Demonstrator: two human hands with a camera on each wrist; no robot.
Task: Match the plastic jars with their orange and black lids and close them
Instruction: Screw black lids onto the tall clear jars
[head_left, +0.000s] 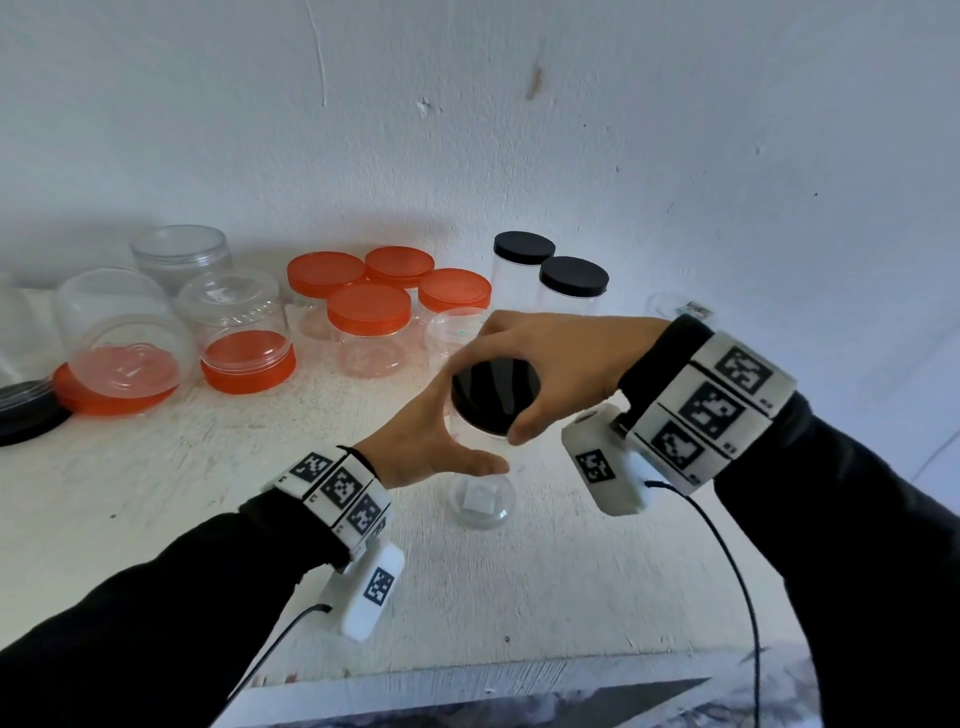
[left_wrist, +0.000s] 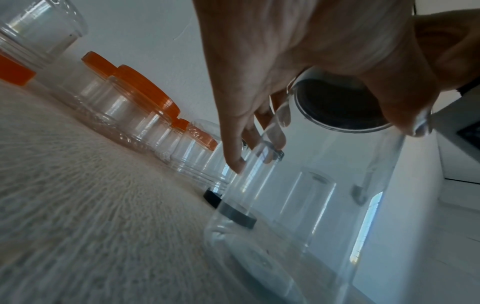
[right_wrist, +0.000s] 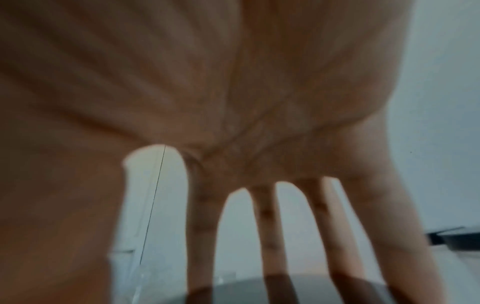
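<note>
A tall clear plastic jar (head_left: 483, 506) stands upright in the middle of the white table. My left hand (head_left: 431, 441) wraps its side, thumb in front and fingers behind; in the left wrist view the fingers (left_wrist: 239, 160) lie along the jar (left_wrist: 311, 205). A black lid (head_left: 493, 395) sits on the jar's mouth. My right hand (head_left: 545, 353) grips that lid from above with thumb and curled fingers. The right wrist view is blurred: my right hand (right_wrist: 233, 102) reaches down onto the grey-looking lid (right_wrist: 311, 288). The lid's underside (left_wrist: 337, 107) shows through the jar.
Several jars closed with orange lids (head_left: 369, 306) stand at the back centre, two black-lidded jars (head_left: 571, 275) to their right. At left, two upturned jars rest on orange lids (head_left: 244, 364), beside an open clear jar (head_left: 182, 249) and a black lid (head_left: 26, 410). The table's front edge (head_left: 467, 670) is close.
</note>
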